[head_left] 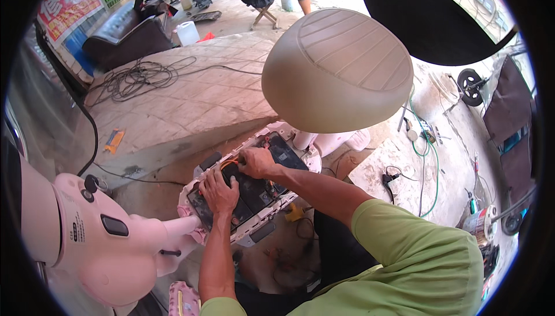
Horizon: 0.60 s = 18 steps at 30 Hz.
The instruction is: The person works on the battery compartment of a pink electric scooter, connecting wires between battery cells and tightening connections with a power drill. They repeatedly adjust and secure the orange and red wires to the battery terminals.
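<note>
The person wears a short-sleeved lime-green shirt [416, 258]; partly hidden trousers [341, 249] seem black; the hands [219, 193] are bare.

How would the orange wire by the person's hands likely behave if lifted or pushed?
The orange wire is probably flexible, since it curves in an arc near the left hand and right hand. It is likely light, looking thin beside the dark blocks below. Pushed endwise, it would probably bow, given that existing bend.
</note>
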Each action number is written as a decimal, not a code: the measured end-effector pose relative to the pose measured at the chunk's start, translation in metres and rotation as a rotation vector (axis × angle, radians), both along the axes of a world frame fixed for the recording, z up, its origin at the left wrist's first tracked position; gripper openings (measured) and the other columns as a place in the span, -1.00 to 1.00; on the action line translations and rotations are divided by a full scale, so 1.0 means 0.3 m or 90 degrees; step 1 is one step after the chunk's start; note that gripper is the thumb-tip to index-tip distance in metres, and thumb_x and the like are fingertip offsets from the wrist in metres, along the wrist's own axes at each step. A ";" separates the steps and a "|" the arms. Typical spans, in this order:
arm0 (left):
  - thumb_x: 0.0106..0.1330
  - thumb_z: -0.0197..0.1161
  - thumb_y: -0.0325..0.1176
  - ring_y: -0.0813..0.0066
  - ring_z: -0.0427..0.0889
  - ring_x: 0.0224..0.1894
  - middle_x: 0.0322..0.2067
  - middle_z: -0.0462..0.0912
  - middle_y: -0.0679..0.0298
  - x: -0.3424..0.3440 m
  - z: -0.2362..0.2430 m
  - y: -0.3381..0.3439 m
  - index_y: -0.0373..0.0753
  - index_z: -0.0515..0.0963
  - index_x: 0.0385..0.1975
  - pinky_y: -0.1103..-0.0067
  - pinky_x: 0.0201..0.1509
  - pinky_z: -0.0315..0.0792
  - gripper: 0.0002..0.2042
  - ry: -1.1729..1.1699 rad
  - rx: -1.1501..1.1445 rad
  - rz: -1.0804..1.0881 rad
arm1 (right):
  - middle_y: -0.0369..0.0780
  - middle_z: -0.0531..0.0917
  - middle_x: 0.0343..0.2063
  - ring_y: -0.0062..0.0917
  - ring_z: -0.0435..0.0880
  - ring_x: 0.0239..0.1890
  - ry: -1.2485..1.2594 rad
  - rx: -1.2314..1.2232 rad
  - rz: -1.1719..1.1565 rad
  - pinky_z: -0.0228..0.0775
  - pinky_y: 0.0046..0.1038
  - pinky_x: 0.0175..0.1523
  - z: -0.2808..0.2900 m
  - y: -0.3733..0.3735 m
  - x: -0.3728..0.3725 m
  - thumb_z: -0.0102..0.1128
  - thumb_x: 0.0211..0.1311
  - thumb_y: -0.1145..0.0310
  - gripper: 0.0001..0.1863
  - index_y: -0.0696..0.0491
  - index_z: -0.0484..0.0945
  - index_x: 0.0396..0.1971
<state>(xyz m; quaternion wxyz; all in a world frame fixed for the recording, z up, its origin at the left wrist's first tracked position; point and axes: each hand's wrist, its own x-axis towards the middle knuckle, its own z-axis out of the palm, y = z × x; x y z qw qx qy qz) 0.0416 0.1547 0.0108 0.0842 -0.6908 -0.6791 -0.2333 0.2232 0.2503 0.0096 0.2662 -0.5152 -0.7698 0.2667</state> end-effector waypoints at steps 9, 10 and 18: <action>0.33 0.42 -0.11 -0.08 0.46 0.45 0.31 0.56 -0.04 -0.015 0.004 -0.006 -0.27 0.50 0.41 0.08 0.61 0.15 -0.33 0.026 0.010 0.001 | -0.06 0.85 -0.22 -0.09 0.85 -0.08 -0.062 0.022 0.005 0.68 -0.06 0.04 0.019 -0.002 -0.018 0.44 0.18 0.09 -0.68 0.01 0.80 -0.22; 0.33 0.43 -0.11 -0.08 0.46 0.44 0.31 0.56 -0.04 -0.016 0.010 -0.008 -0.28 0.50 0.41 0.07 0.61 0.15 -0.33 0.027 0.011 0.002 | -0.07 0.85 -0.20 -0.10 0.85 -0.06 -0.065 0.014 0.005 0.68 -0.06 0.06 0.020 -0.001 -0.021 0.44 0.18 0.08 -0.68 0.01 0.79 -0.22; 0.32 0.43 -0.11 -0.03 0.47 0.43 0.29 0.56 -0.02 -0.004 0.009 -0.005 -0.27 0.50 0.41 0.08 0.58 0.17 -0.33 0.019 0.004 0.010 | -0.04 0.85 -0.18 -0.09 0.84 -0.06 -0.027 0.000 0.034 0.68 -0.08 0.07 0.022 0.006 0.008 0.41 0.23 0.10 -0.68 -0.02 0.83 -0.14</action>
